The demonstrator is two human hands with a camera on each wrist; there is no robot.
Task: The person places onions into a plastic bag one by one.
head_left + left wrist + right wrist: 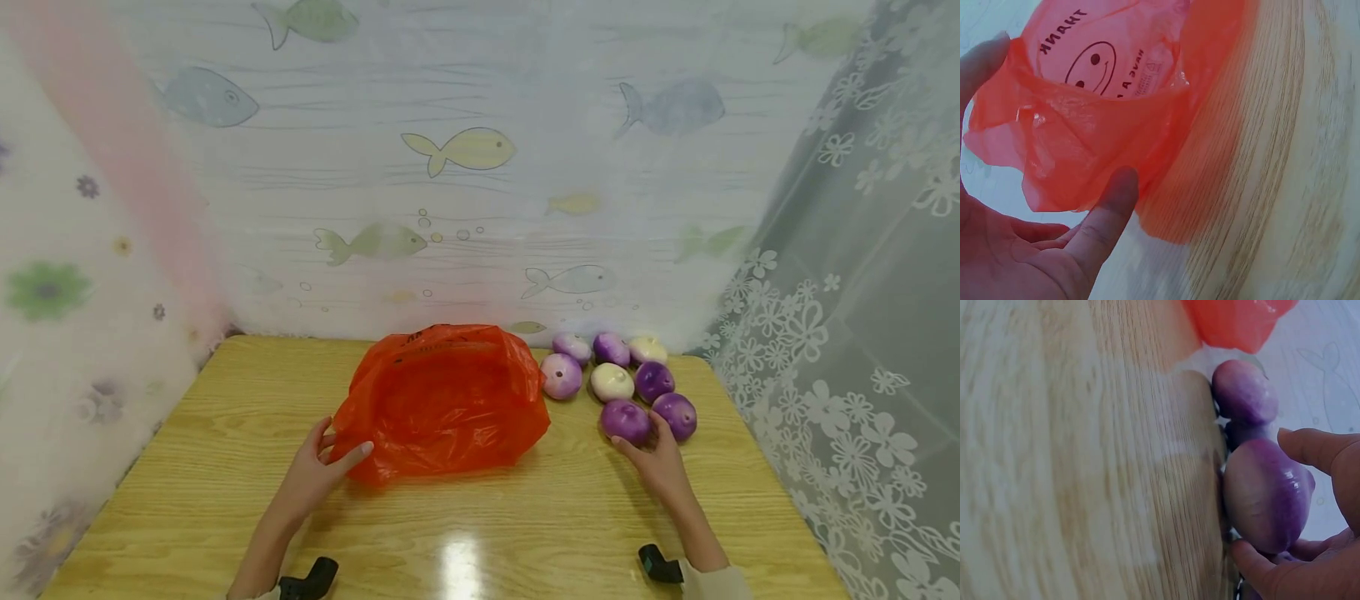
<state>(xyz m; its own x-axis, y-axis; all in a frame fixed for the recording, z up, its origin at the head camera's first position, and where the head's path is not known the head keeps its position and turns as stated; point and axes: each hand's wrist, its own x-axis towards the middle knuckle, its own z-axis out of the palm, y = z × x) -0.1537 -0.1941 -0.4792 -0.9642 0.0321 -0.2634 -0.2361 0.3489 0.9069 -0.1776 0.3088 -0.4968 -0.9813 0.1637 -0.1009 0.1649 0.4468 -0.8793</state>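
A red plastic bag (450, 454) with dark print stands on the table, its mouth facing me. At its left side is my left hand (318, 471), the thumb straight along the front of the bag. In the left wrist view another fingertip touches the rim of the bag (1079, 150), where a printed smiling face shows inside. My right hand (663, 471) grips a purple onion (624, 422), thumb on one side and fingers on the other. This onion (1266, 497) fades to a paler side in the right wrist view and sits low by the tabletop.
Several more onions, purple and cream, are grouped behind and beside the gripped one, including a cream onion (612, 383) and a dark purple onion (675, 417). The wooden table (480, 533) ends at a fish-printed curtain (480, 208). Floral lace (840, 417) hangs on the right.
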